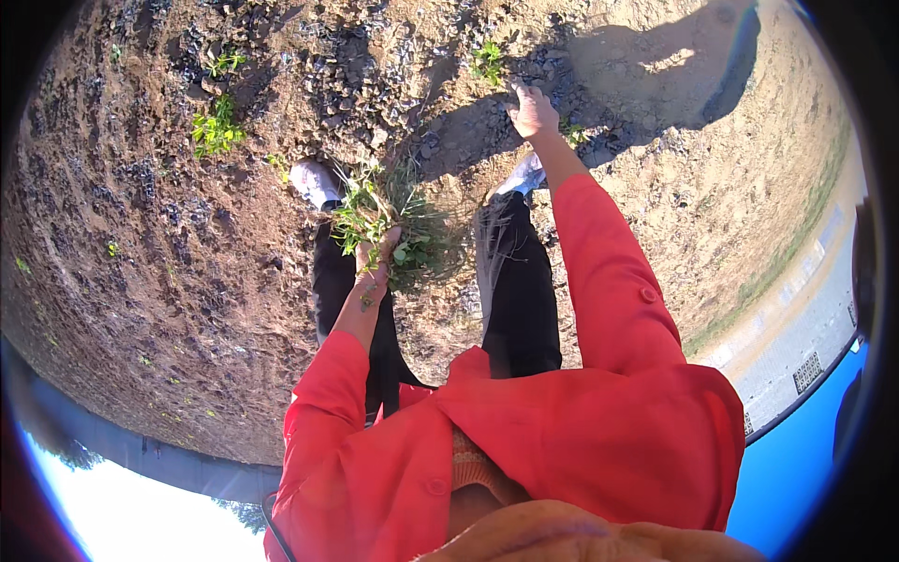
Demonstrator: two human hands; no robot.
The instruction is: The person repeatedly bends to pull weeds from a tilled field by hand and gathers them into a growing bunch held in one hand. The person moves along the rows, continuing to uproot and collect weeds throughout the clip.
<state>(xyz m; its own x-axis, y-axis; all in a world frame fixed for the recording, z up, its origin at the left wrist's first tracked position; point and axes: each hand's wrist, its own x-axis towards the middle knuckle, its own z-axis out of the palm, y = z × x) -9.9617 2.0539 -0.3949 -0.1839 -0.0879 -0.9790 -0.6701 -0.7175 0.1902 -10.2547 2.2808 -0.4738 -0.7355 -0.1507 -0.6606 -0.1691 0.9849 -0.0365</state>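
My left hand (pixel 378 253) is closed around a bunch of pulled weeds (pixel 405 208), leafy green mixed with thin, dry, greyish stems. The bunch hangs over the soil between my two shoes. My right hand (pixel 534 114) is stretched out ahead with its fingers apart, and I see nothing in it. Just beyond its fingertips a small green weed (pixel 487 64) grows from the ground, with a gap between them. Another low green plant (pixel 573 132) shows beside my right wrist, partly hidden by it.
Dry brown soil (pixel 187 281) strewn with dark stones spreads all around. Leafy plants (pixel 217 126) grow at the left. My shoes (pixel 315 183) stand apart on the ground. My shadow (pixel 646 75) falls ahead to the right. A paved strip (pixel 796 309) runs along the right edge.
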